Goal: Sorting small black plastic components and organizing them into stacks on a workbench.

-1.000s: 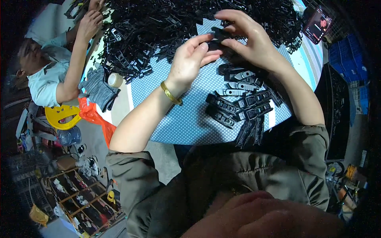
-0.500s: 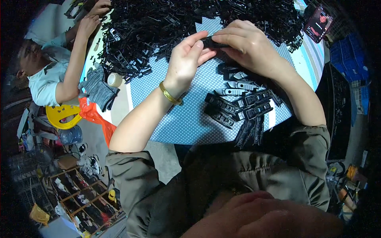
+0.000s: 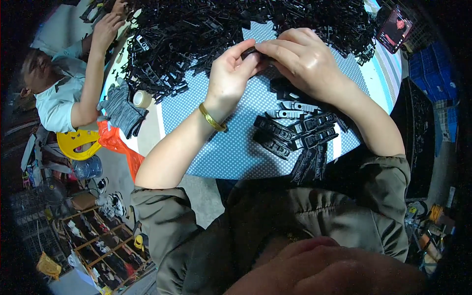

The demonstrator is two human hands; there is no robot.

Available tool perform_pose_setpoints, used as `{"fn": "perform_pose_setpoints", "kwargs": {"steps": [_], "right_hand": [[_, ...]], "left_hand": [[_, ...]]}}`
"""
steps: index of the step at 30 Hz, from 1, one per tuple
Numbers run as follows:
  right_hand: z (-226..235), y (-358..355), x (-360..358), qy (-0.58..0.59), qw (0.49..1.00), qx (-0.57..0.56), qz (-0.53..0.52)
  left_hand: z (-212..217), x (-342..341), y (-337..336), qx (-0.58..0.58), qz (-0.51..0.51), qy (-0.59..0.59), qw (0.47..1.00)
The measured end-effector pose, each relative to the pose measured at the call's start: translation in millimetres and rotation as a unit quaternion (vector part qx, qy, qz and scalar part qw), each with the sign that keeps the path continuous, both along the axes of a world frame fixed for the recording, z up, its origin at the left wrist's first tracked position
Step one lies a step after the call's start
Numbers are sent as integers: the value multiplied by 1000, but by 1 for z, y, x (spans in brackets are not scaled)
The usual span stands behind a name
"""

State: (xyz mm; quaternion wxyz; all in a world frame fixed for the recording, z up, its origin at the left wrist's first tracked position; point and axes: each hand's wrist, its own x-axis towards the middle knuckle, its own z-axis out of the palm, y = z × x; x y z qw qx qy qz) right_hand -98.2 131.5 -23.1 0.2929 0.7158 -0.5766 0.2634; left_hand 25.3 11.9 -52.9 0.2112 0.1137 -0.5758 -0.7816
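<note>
Left hand [image 3: 231, 73] and right hand [image 3: 302, 56] meet fingertip to fingertip over the table [image 3: 226, 152], a small plastic part [image 3: 250, 51] between them. Loose parts heap [image 3: 196, 34] beyond both hands. Stacked parts [image 3: 300, 130] below right hand. Tape roll [image 3: 142, 99] and glove [image 3: 120, 110] left of left hand.

A round table [image 3: 231, 157] with a blue dotted cloth is the landmark. At the table's left edge lie a grey glove [image 3: 120, 110] and, just beside it, a roll of tape [image 3: 142, 99]. At the table's far right edge stands a phone [image 3: 394, 29] with a lit screen. Left of the table sits another person [image 3: 59, 93] in a pale shirt, one arm reaching onto the table. Below that person, off the table's left side, are a yellow stool [image 3: 76, 142] and an orange bag [image 3: 115, 142]. Further down-left of the table stands a wooden shoe rack [image 3: 98, 246]. Right of the table are blue crates [image 3: 432, 73].
</note>
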Motion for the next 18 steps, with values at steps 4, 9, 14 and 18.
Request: {"fn": "perform_pose_setpoints", "kwargs": {"steps": [4, 9, 14, 18], "right_hand": [[-1, 0, 4, 0, 1000, -2, -2], [-3, 1, 5, -33, 999, 5, -1], [-4, -1, 6, -53, 999, -4, -1], [-6, -2, 5, -44, 999, -18, -9]], "left_hand": [[-4, -1, -1, -24, 14, 2, 1000], [-1, 2, 1, -67, 32, -6, 997], [5, 2, 5, -46, 47, -25, 998], [4, 0, 5, 22, 53, -28, 998]]}}
